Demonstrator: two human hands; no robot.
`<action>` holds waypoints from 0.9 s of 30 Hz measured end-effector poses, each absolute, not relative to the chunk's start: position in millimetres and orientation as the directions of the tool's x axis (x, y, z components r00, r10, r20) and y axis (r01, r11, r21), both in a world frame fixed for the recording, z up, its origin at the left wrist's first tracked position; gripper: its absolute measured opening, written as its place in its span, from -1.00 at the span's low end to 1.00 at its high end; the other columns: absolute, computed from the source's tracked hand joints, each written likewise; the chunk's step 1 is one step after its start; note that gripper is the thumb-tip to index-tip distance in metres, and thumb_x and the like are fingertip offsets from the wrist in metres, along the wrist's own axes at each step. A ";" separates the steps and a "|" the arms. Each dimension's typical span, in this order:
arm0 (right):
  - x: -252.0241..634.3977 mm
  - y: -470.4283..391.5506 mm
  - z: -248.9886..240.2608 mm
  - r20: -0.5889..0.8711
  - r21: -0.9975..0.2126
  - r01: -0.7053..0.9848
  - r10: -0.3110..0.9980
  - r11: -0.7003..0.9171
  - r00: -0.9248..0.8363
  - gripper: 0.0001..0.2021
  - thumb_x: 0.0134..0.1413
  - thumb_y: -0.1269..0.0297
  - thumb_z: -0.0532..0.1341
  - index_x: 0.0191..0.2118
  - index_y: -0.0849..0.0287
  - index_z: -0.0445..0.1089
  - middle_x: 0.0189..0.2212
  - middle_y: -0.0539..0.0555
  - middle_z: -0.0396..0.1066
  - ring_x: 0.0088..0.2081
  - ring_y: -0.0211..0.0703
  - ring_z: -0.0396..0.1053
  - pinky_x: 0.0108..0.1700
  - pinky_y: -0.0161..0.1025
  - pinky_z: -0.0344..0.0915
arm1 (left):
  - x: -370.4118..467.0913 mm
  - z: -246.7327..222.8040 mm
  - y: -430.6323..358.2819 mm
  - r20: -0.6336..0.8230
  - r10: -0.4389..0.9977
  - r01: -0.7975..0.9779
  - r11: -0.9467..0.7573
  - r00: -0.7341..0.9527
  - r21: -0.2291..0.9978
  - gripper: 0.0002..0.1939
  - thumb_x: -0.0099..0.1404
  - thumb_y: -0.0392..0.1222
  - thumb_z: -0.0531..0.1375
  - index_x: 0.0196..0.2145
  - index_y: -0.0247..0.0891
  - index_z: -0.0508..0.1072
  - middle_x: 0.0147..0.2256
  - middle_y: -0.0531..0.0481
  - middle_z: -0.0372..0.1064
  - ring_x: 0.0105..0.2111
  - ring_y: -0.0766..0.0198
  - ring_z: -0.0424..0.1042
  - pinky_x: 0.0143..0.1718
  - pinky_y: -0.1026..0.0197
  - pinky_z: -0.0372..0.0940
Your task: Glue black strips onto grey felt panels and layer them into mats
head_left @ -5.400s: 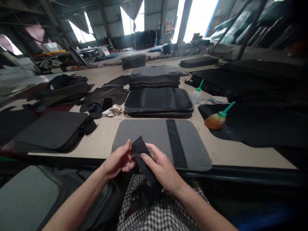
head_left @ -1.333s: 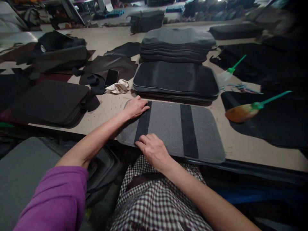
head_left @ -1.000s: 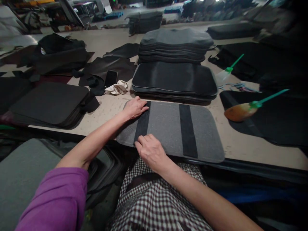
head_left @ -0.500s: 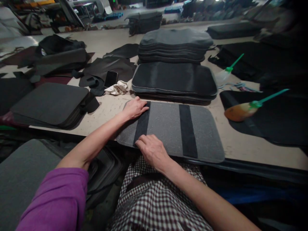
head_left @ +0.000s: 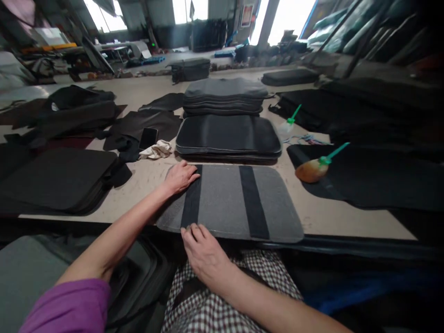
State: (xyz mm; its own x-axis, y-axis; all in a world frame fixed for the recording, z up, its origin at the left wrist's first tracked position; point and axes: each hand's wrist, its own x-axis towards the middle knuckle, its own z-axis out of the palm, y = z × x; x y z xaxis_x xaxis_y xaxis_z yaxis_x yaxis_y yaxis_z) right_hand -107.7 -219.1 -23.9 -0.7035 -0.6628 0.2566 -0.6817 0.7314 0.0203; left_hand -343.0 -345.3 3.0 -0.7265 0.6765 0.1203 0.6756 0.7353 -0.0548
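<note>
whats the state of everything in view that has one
Grey panel: lying flat
Left strip: across panel, left hand and right hand at its ends
Right strip: across panel, untouched
Phone: screen dark
White cloth: crumpled
Clear bottle: green spout fitted
Amber bottle: green spout fitted
Black pieces: stacked

Left hand (head_left: 181,177) forward, palm down, right hand (head_left: 204,252) nearer, fingers (head_left: 196,231) bent

White light glares through two windows (head_left: 107,22) and a taller opening (head_left: 290,18) split by a post (head_left: 269,23) in the dim grey wall (head_left: 161,16), where a poster (head_left: 247,15) hangs, while a pale table (head_left: 347,219) spreads across the foreground.
</note>
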 end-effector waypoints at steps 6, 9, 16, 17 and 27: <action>-118.6 -203.0 3.2 0.214 -0.197 -0.649 -0.614 0.735 -0.760 -0.93 0.36 0.42 0.19 -0.15 0.26 0.43 -0.24 0.11 0.38 -0.17 0.02 0.26 -0.10 -0.02 0.24 | -348.3 2.8 -338.4 0.141 0.676 0.674 0.736 -0.723 -0.072 -0.56 0.51 0.09 -0.05 0.01 -0.15 0.51 0.03 -0.15 0.46 0.06 0.02 0.28 0.11 0.01 0.24; -120.0 -187.0 15.4 0.234 -0.290 -0.633 -0.588 0.718 -0.774 -0.95 0.34 0.37 0.23 -0.21 0.21 0.41 -0.26 0.07 0.42 -0.13 0.01 0.25 -0.11 -0.05 0.20 | -352.0 1.4 -333.4 0.184 0.667 0.667 0.741 -0.722 -0.071 -0.57 0.50 0.05 -0.06 -0.07 -0.15 0.56 0.09 -0.20 0.39 0.09 -0.05 0.27 0.11 -0.06 0.24; -114.7 -95.6 15.9 0.457 -0.506 -0.486 -0.256 0.713 -0.852 -0.72 0.22 0.56 0.19 0.01 0.19 0.42 -0.09 0.08 0.50 -0.03 -0.04 0.32 0.02 -0.09 0.22 | -382.9 -13.1 -331.0 0.251 0.644 0.664 0.748 -0.723 -0.006 -0.58 0.41 0.05 0.00 -0.15 -0.24 0.56 -0.02 -0.25 0.42 0.01 -0.08 0.34 0.07 -0.11 0.26; -111.3 -75.8 14.0 0.479 -0.558 -0.440 -0.160 0.703 -0.863 -0.72 0.25 0.56 0.16 0.01 0.18 0.42 -0.07 0.09 0.50 -0.03 -0.05 0.35 0.03 -0.10 0.24 | -383.7 -11.3 -329.6 0.288 0.641 0.673 0.740 -0.712 0.016 -0.57 0.41 0.05 0.00 -0.12 -0.28 0.54 -0.04 -0.26 0.42 0.00 -0.07 0.35 0.07 -0.10 0.26; -98.6 107.1 -25.4 0.393 -0.729 0.068 0.498 0.681 -0.773 -0.71 0.27 0.29 0.11 0.05 0.16 0.39 -0.09 0.15 0.49 -0.15 -0.01 0.47 -0.06 -0.06 0.40 | -299.8 23.5 -287.3 0.238 0.521 0.568 0.684 -0.819 0.457 -0.52 0.43 0.12 -0.01 0.14 -0.16 0.39 -0.14 -0.04 0.52 -0.25 0.19 0.51 -0.19 0.24 0.32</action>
State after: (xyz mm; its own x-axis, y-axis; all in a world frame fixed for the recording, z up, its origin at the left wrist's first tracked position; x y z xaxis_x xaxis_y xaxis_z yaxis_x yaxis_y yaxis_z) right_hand -98.6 107.1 -25.4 -0.7727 0.4984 0.3930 0.0682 0.6808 -0.7293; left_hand -299.8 -287.3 23.5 -0.8194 0.5212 0.2385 0.5682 0.6840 0.4574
